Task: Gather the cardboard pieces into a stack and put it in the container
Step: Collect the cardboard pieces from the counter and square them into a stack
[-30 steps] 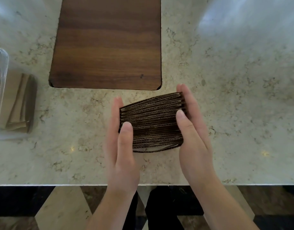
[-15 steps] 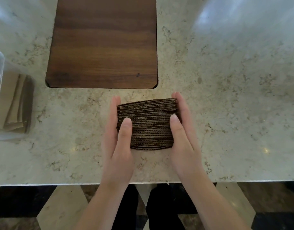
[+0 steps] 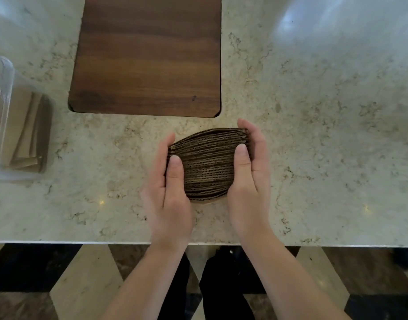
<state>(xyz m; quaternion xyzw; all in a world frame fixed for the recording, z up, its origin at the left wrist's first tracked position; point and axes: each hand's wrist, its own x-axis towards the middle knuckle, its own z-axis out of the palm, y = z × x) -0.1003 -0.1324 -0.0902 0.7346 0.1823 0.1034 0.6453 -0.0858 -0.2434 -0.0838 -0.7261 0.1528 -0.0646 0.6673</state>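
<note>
Both hands are pressing in on the stack [image 3: 207, 163] of cardboard pieces, which is sitting on edge on the counter [image 3: 325, 139] between the palms, corrugated edges facing up. The left hand [image 3: 168, 181] is cupping the stack's left side, thumb lying over its top edges; the right hand [image 3: 250, 172] is mirroring it on the right side, fingers reaching past the far end. Neither hand is closed into a fist: each is flat and curved, gripping the stack by squeezing. The pieces are bowing outward in the middle, so the stack is looking barrel-shaped rather than square, and 1 paler piece is poking out at the end nearest the wrists. Judging from this, the gathering step is nearly finished and the squaring-up is in hand. The container [image 3: 4, 107], clear-walled and already holding some cardboard, is sitting well to the left of the left hand, while a wooden board [image 3: 150, 54] is lying beyond the fingertips. The next move is likely calling for firm, even pressure from both sides, a lift, and a carry leftward, taking care the bowed middle pieces are not slipping out.
</note>
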